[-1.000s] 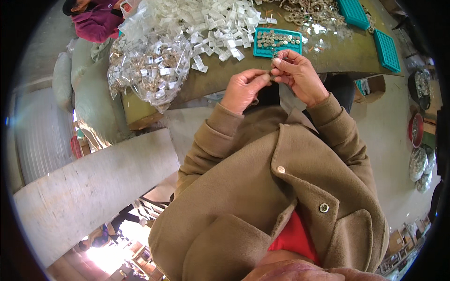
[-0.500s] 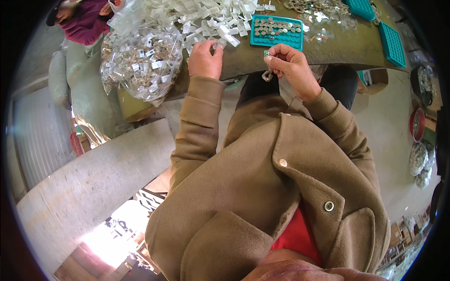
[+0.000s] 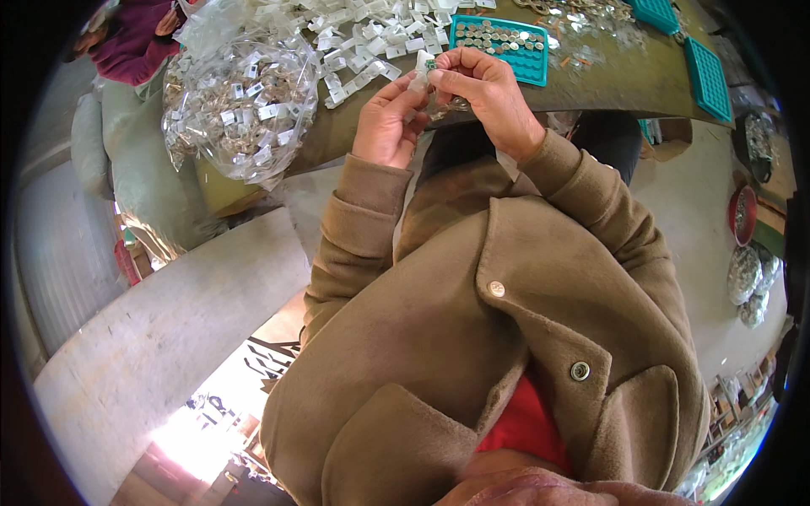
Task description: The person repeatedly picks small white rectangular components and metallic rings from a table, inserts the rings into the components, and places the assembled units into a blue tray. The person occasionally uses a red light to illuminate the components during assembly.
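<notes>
Head view: Left hand has its grip closed on a small white casing, pinched between thumb and fingers. Right hand grips a small green part at its fingertips, brought up against the casing; whether seated inside, cannot tell. Both parts sit near the front edge of the olive surface. Beyond left hand: heap of white casings. Beside right hand: teal tray carrying silver discs. Clear bag, filled, lies farther left.
</notes>
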